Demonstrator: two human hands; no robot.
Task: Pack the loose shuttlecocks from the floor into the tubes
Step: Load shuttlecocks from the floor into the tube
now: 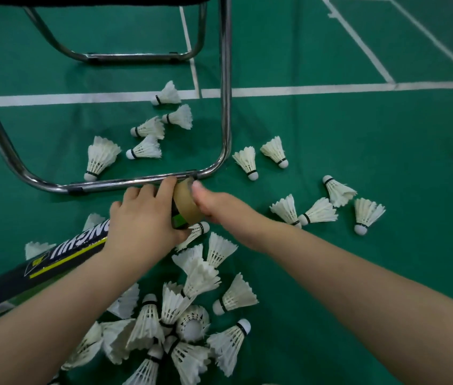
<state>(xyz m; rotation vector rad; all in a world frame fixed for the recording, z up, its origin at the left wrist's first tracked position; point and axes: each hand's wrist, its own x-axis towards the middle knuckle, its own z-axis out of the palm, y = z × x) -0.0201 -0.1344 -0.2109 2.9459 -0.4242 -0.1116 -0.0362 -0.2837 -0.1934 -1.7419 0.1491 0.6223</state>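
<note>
Left grip (142, 215) is curled round the dark tube (53, 262) near its far end; right grip (219, 212) is pinched on its brown cap (188, 202). Whether capping or uncapping cannot be told. Next, a shuttlecock (236, 297) is likely to be picked up: white, feathered, many scattered on the floor (358, 134).

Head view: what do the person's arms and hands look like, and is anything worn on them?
The left hand and the right hand are bare: no gloves, and no rings that can be seen. The left forearm and the right forearm are bare up to the picture's edge, with no sleeve, watch or bracelet in view.
</note>
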